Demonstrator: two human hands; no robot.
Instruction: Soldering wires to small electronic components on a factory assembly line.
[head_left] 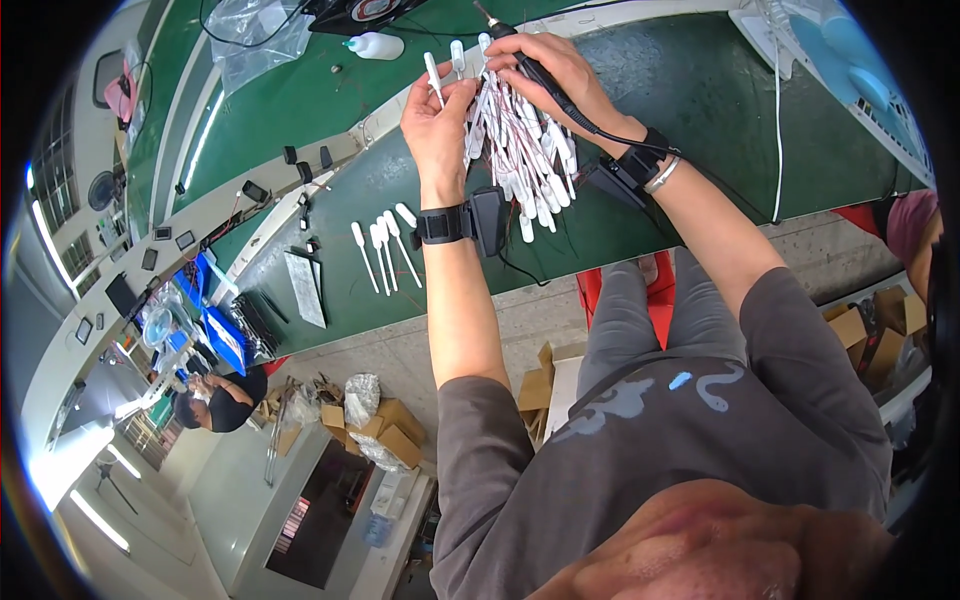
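Head view: left grip [437, 122] pinches a white plastic paddle [432, 68], right grip [562, 72] a pen-shaped tool [545, 83].

From my remote seat I see a green-topped table [700, 95], its near edge bowed by the lens. Below that edge lie a grey floor [535, 310], a red seat [660, 312] and, further out, open cardboard boxes [400, 430]. Past the table's left end, tube lights [100, 521] glow white, and I make out a gridded window [58, 150].
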